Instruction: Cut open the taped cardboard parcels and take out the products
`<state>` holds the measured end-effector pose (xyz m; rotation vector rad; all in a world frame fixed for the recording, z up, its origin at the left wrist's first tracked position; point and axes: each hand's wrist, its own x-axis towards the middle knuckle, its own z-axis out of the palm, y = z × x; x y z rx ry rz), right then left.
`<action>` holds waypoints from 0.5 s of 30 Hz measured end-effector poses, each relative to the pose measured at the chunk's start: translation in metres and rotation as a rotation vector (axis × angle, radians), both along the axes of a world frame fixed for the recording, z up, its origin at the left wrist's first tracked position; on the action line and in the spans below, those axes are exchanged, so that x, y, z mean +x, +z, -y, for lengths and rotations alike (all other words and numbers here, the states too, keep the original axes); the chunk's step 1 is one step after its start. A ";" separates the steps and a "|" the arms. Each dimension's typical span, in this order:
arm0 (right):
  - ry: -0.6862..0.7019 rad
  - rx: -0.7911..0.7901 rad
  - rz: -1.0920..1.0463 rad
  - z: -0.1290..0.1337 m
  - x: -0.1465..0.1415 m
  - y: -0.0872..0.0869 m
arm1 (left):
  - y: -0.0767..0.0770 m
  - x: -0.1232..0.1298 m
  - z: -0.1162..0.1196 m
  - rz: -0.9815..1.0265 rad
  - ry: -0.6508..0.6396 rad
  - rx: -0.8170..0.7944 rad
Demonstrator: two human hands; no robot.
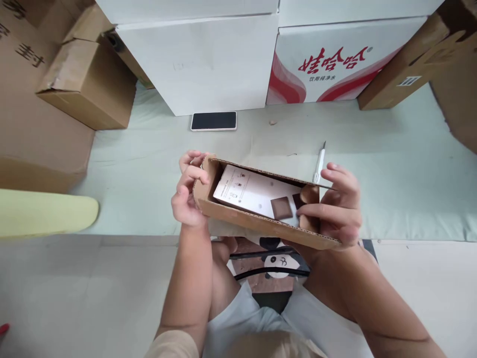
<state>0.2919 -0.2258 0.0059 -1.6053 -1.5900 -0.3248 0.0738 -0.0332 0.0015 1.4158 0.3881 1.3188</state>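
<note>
So, the narrow cardboard box [261, 223] was held up right at the front edge of the cloth-covered table [402, 199], its near wall overlapping that edge from above, top open, with a white printed box [248, 191] lying inside. Behind it, a strip of cloth ran back to the smartphone [214, 121] and the white Wahaha carton [320, 69]; more cloth stretched off past the right hand [343, 206]. Tightest spot was the utility knife [319, 164], just beside those right fingers, tip pointing away. Left hand [190, 194] gripped the left end, fingers curled around it. Right hand had hold of the other end, index finger poking inside; couldn't tell if it touched the printed box. Both forearms angled in from below.
</note>
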 end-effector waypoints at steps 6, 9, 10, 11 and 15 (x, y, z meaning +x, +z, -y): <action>-0.019 0.459 -0.154 -0.006 0.012 0.011 | 0.014 0.001 0.009 -0.146 0.108 -0.005; 0.005 0.325 -0.235 0.002 0.017 0.021 | 0.032 0.000 0.021 -0.304 0.109 -0.055; 0.022 0.252 -0.254 0.006 0.018 0.026 | 0.037 -0.001 0.024 -0.354 0.096 -0.060; 0.029 0.163 -0.264 0.010 0.019 0.032 | 0.041 -0.002 0.028 -0.392 0.077 -0.057; -0.044 -0.079 -0.188 0.024 0.014 0.069 | 0.039 -0.004 0.032 -0.409 -0.011 -0.036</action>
